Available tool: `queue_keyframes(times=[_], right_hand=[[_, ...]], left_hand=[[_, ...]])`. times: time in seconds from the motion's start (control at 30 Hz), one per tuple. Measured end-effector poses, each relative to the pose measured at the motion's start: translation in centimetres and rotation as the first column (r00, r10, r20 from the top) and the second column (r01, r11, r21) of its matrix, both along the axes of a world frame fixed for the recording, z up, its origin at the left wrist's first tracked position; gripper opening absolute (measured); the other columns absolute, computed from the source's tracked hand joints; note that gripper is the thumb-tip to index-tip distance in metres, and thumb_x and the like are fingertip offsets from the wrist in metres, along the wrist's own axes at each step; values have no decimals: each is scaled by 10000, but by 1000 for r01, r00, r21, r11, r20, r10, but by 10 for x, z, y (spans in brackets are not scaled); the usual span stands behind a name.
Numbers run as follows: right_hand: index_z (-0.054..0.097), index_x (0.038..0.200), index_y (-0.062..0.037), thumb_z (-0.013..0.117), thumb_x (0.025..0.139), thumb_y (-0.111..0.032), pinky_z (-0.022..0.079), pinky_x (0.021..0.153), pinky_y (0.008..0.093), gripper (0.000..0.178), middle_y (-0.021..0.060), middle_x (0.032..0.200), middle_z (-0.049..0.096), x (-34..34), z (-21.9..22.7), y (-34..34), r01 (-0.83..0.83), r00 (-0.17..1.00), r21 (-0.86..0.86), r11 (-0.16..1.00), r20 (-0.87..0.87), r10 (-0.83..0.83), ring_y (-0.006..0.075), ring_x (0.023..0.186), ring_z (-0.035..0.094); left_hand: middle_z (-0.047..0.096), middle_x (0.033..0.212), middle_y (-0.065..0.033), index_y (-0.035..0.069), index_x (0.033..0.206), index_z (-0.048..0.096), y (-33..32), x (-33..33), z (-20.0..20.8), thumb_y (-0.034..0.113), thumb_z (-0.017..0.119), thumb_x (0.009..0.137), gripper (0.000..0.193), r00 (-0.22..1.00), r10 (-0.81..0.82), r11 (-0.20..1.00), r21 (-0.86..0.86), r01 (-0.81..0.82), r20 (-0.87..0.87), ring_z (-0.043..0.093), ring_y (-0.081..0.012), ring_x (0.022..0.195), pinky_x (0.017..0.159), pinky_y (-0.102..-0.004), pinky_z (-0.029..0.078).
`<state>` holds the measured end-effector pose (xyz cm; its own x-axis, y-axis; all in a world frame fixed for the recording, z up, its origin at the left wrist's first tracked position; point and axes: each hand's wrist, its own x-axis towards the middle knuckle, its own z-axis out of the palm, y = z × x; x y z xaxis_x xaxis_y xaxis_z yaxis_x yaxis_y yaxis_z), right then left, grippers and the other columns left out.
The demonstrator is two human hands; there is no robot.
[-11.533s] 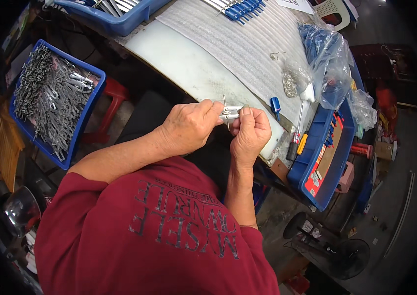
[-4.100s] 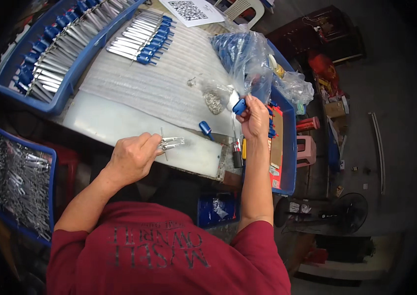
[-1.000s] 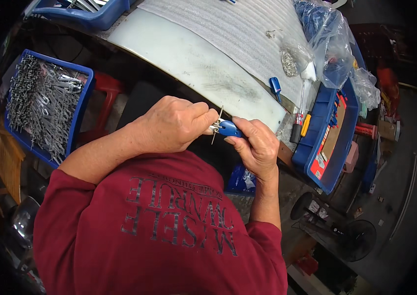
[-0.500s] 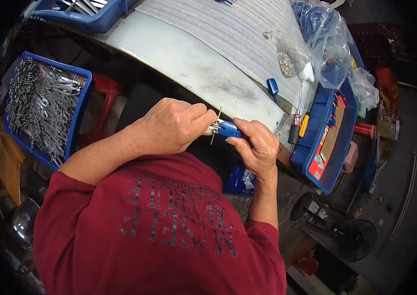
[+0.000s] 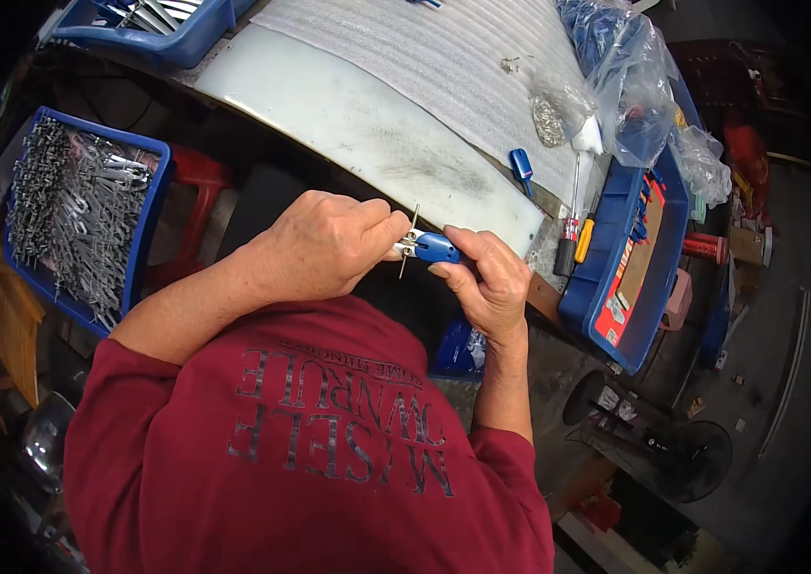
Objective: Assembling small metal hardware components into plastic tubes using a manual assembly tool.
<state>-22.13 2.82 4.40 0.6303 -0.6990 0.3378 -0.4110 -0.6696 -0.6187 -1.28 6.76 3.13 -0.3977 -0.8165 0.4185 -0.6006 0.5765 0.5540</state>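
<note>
In front of my maroon shirt, just off the table's near edge, both hands hold one small assembly. It has a rounded blue plastic piece (image 5: 437,248) joined to a whitish metal part (image 5: 409,241), with a thin metal rod sticking out across it. My left hand (image 5: 333,241) is closed in a fist around the pale end, whose rest is hidden by the fingers. On the other side, my right hand (image 5: 493,285) pinches the blue piece between thumb and forefinger. A similar blue piece (image 5: 520,164) lies on the table near its right edge.
At left stands a blue crate (image 5: 161,191) full of metal parts, by a red stool (image 5: 197,212). Right of the white board (image 5: 329,100) are a screwdriver (image 5: 569,244), a yellow-handled tool (image 5: 585,239), a blue bin (image 5: 582,311) and plastic bags (image 5: 637,105). A fan (image 5: 697,461) stands lower right.
The whole picture has shifted slightly left. Both hands keep their hold on the assembly, with hardly any change in their grip.
</note>
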Motion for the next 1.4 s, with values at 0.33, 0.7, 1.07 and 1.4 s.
queue_keyframes(times=[0.33, 0.7, 1.07, 1.4], right_hand=[[606, 931, 9, 720, 665, -167, 397, 489, 230, 339, 70, 682, 567, -2, -4, -1, 16, 999, 73, 997, 31, -18, 130, 561, 514], [571, 1031, 10, 733, 655, -177, 422, 526, 213, 449, 62, 761, 558, -4, -8, 0, 79, 995, 196, 977, 51, -90, 103, 594, 515], [575, 1015, 9, 708, 686, -126, 438, 543, 218, 380, 70, 767, 558, -4, -15, 0, 83, 985, 199, 976, 129, -110, 114, 612, 530], [580, 1000, 10, 695, 698, -121, 430, 525, 222, 349, 70, 723, 552, -1, -15, 0, 91, 983, 185, 978, 143, -118, 118, 583, 528]], left_hand=[[440, 618, -79, 39, 811, 479, 1, -1, 2, 127, 618, 692, 203, 1000, -3, 1000, 29, 3, 19, 506, -240, 535, 459, -337, 388], [452, 626, -76, 33, 821, 492, -5, 1, 4, 114, 624, 685, 207, 998, 18, 1000, 7, -18, 56, 511, -234, 531, 457, -334, 396], [478, 653, -81, 29, 856, 501, -11, 4, 2, 108, 642, 662, 252, 996, -20, 1000, 3, 20, 87, 525, -242, 542, 465, -333, 403], [481, 654, -82, 29, 858, 500, -14, 5, -1, 101, 639, 662, 251, 996, -38, 999, -35, 41, 84, 523, -247, 540, 459, -338, 403]])
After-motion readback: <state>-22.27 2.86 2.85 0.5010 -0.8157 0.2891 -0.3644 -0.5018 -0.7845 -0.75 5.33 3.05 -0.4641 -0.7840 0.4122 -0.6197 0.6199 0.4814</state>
